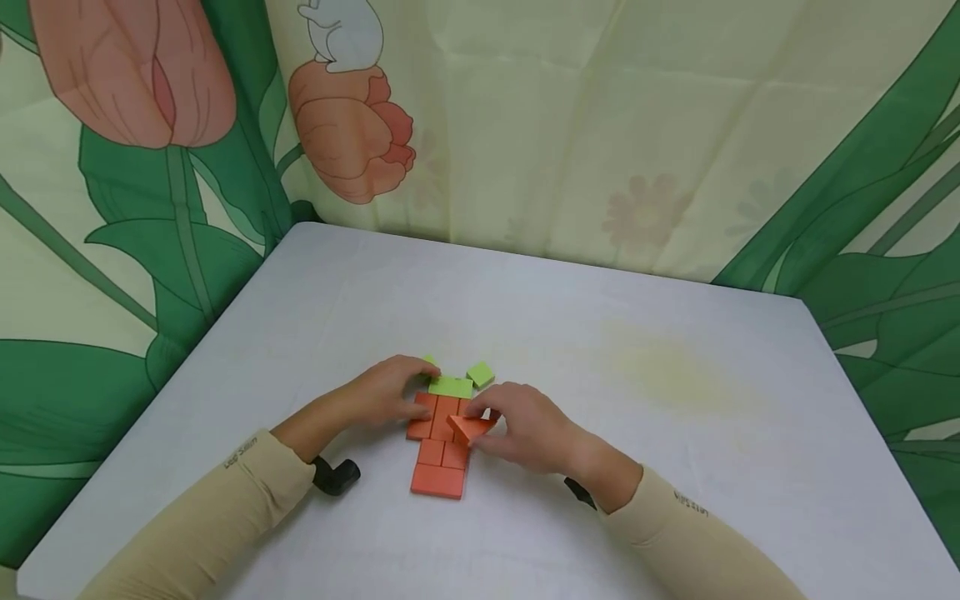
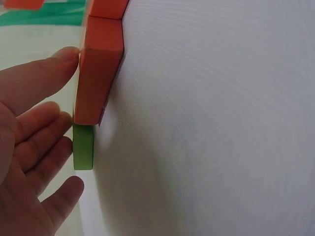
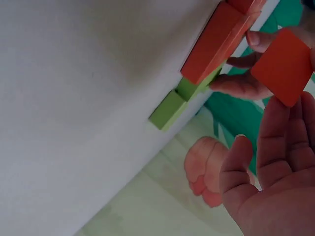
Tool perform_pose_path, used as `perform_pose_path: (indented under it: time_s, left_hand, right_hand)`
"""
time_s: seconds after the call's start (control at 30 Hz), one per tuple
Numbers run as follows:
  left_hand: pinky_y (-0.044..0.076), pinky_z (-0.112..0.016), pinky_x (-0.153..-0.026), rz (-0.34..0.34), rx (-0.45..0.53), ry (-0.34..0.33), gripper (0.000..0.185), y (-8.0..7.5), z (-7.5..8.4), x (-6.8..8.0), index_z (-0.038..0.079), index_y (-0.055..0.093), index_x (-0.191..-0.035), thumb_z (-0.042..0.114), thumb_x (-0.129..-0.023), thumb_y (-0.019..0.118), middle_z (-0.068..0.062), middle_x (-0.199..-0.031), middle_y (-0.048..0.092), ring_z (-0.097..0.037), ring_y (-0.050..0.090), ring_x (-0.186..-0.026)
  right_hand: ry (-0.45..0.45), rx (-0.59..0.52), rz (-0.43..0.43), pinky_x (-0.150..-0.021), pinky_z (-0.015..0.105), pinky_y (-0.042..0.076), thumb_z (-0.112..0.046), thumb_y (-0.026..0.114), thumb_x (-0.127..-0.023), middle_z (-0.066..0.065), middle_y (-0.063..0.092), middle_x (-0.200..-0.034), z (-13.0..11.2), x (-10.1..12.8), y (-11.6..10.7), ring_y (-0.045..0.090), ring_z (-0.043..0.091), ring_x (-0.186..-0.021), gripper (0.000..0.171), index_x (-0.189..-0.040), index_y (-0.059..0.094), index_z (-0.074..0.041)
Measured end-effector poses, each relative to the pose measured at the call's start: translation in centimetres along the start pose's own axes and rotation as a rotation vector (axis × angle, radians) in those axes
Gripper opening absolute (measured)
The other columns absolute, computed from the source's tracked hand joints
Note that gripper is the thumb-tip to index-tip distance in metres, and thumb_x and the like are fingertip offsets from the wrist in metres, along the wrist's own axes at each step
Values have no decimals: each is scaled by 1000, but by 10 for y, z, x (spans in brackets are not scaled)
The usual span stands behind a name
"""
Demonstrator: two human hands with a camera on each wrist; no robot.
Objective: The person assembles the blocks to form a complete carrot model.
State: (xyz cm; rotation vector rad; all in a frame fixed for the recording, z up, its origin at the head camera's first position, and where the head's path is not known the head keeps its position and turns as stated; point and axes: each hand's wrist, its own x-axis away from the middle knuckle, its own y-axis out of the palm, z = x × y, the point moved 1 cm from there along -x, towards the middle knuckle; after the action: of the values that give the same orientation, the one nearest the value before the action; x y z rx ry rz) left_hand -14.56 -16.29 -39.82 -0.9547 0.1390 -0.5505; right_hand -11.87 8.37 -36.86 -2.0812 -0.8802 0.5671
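Observation:
My right hand (image 1: 528, 429) pinches an orange triangular block (image 1: 467, 428), which overlaps the right side of a flat arrangement of orange blocks (image 1: 445, 412) in the head view. The right wrist view shows a broad orange face of the held block (image 3: 283, 66) at the fingertips. On the left side, my left hand (image 1: 384, 390) lies beside the arrangement with fingers relaxed, its thumb (image 2: 66, 54) right at an orange block's edge (image 2: 101, 73). A green block (image 1: 451, 387) borders the orange ones at the far end. Another green block (image 1: 481, 375) sits turned at its corner.
A white cloth (image 1: 675, 500) covers the table. Part of another green block (image 1: 430, 360) shows behind my left hand. Flower-printed curtains (image 1: 540, 125) hang behind the table and along its sides. Black wrist gear (image 1: 337, 477) sticks out below my left cuff.

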Motion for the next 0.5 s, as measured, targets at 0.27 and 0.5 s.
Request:
perform_pose_path:
  time_s: [0.27,0.5]
  left_hand:
    - [37,-49,-110,0,21,-16,53,1,-1,2,0,58,-134,16,-88,78,-12,-135,58,-33,47,-132]
    - [37,-49,-110,5,13,-6,52,-1,1,2,0,59,-133,15,-87,79,-11,-133,59,-33,48,-131]
  right_hand:
    - [-7,-33,-57,-77,24,48,-17,81,-83,-10,64,-91,-20,2,22,57,8,-83,23,-103,70,-12]
    - [-104,59,-56,-71,18,40,-21,84,-80,-14,58,-80,-31,2,40,47,0,-71,22,-98,73,-14]
